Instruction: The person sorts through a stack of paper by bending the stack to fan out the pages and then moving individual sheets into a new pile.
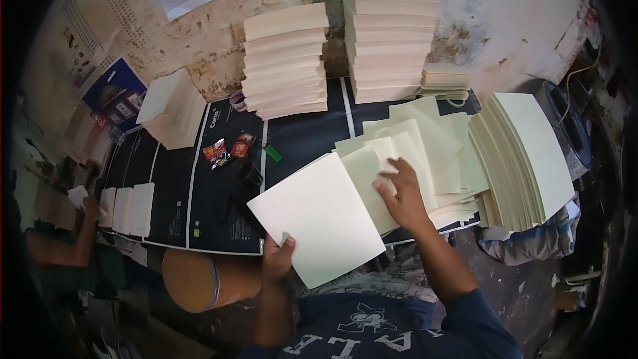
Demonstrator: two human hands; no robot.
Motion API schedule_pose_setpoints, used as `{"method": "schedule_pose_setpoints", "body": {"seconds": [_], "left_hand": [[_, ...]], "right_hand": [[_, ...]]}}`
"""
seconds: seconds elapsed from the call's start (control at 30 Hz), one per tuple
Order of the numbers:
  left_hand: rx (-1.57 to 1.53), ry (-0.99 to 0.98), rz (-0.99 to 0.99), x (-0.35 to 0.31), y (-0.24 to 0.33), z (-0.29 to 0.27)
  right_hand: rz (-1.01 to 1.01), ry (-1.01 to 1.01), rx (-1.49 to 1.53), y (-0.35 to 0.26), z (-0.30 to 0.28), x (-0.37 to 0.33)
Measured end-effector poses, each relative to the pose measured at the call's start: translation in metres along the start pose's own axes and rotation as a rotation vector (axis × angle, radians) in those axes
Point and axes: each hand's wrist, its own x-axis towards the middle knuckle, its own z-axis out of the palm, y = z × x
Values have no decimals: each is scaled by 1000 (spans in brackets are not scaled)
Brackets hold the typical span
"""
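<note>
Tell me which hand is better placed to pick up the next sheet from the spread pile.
Right, probably. The right hand already rests on the fanned cream sheets, while the left hand is occupied gripping the gathered sheet bundle by its lower edge.

I see bare dark table (302, 136) open ahead; stacked paper piles (286, 60) wall the far edge, a fanned stack (525, 159) blocks the right, snack packets (226, 149) lie left.

Left hand (278, 259) gripping sheet bundle (318, 216) at near table (219, 226) edge, right hand (401, 194) on fanned sheets (425, 153) just right, slanted pile (522, 159) farther right, stacks (286, 60) behind, wrappers (226, 149) left.
</note>
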Motion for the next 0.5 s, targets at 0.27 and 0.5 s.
{"method": "schedule_pose_setpoints", "body": {"seconds": [0.27,0.5], "left_hand": [[25,40,28,-7,10,-18],[-50,11,41,-2,-3,-13]], "right_hand": [[413,-33,269,-1,-30,1],[-226,212,-202,-15,3,-6]]}}
